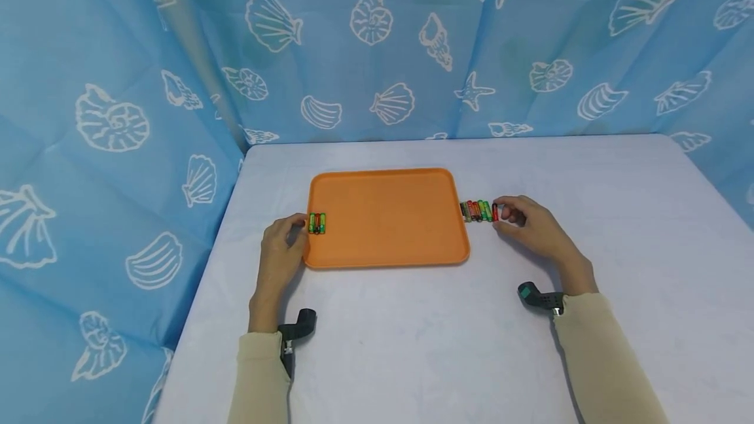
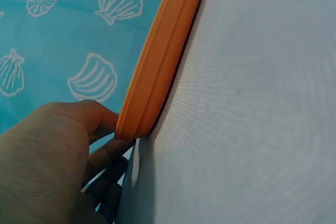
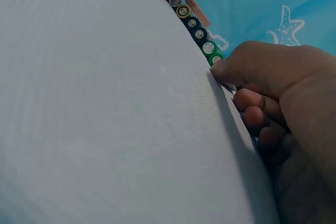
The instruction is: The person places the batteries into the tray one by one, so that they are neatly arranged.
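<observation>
Batteries are lying side by side on the white tabletop, forming a short row that is running out from the right rim of an orange tray. Three more batteries are sitting inside the tray, close to its left rim. Blue curtain cloth, printed with white shells and starfish, is hanging behind the tabletop and along its left.

My right fingers are standing narrow, thumb and forefinger pinching a red battery at the row's right end, the others curling toward the palm. My left fingers are gripping the tray's left edge, leaving little gap.

My right hand is coming in from the lower right, its forearm slanting. My left hand is reaching up from the lower left, bending inward at the wrist. Beige sleeves are covering both forearms.
</observation>
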### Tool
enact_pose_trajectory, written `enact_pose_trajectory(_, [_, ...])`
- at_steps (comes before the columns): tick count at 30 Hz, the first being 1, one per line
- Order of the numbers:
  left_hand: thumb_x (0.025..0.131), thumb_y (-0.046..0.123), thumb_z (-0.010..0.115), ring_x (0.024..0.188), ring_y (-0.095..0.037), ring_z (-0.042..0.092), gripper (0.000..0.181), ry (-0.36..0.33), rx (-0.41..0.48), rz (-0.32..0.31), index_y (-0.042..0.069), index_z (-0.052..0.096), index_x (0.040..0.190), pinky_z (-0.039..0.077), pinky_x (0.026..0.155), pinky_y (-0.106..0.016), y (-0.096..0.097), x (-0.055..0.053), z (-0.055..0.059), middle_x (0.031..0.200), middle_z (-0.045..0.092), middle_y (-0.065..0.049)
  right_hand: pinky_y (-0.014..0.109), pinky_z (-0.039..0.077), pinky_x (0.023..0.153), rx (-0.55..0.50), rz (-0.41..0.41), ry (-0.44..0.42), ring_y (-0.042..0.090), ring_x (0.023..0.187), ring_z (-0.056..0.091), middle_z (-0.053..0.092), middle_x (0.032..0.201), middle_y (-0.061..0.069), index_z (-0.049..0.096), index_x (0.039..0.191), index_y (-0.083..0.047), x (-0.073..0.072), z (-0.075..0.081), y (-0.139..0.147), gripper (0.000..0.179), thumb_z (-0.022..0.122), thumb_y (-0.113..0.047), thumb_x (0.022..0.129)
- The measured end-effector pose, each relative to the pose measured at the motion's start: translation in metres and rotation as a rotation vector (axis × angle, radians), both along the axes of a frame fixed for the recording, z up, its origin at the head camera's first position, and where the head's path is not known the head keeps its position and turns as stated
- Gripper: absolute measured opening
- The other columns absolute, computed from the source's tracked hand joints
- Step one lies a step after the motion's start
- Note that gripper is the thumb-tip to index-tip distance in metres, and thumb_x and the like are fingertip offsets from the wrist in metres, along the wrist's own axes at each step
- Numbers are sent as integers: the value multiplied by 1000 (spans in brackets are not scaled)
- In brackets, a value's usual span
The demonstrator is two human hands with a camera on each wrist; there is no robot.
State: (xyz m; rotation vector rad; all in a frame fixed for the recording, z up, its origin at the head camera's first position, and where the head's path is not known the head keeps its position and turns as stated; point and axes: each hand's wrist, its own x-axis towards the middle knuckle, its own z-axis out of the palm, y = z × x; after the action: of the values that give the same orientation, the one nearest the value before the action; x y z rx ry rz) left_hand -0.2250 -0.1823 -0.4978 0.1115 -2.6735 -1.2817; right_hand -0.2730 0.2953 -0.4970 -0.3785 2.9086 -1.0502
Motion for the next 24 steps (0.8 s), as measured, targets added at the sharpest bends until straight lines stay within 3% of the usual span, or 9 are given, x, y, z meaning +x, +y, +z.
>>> enact_pose_trajectory(4, [102, 18, 55, 138, -28, 37, 32, 8, -7, -1, 11, 61, 133, 28, 115, -50, -2, 1, -1, 128, 59, -8, 27, 41, 76, -8, -16, -1, 22, 91, 48, 55, 101, 8, 57, 132, -4, -1, 0, -1, 46, 72, -23, 93])
enact_pose_trajectory(17, [103, 19, 55, 138, -27, 37, 32, 2, -3, -6, 12, 60, 133, 29, 115, -49, -2, 1, -1, 128, 59, -8, 34, 43, 79, -8, -71, -31, 24, 91, 49, 57, 100, 10, 58, 128, -2, 5, 8, -6, 49, 74, -30, 91])
enact_pose_trajectory(24, [102, 17, 55, 138, -28, 38, 31, 2, -8, -10, 11, 61, 132, 28, 116, -49, -2, -1, 1, 128, 59, -9, 34, 45, 79, 0, -69, 9, 25, 90, 52, 58, 97, 9, 59, 127, -1, 6, 10, -7, 45, 74, -22, 91])
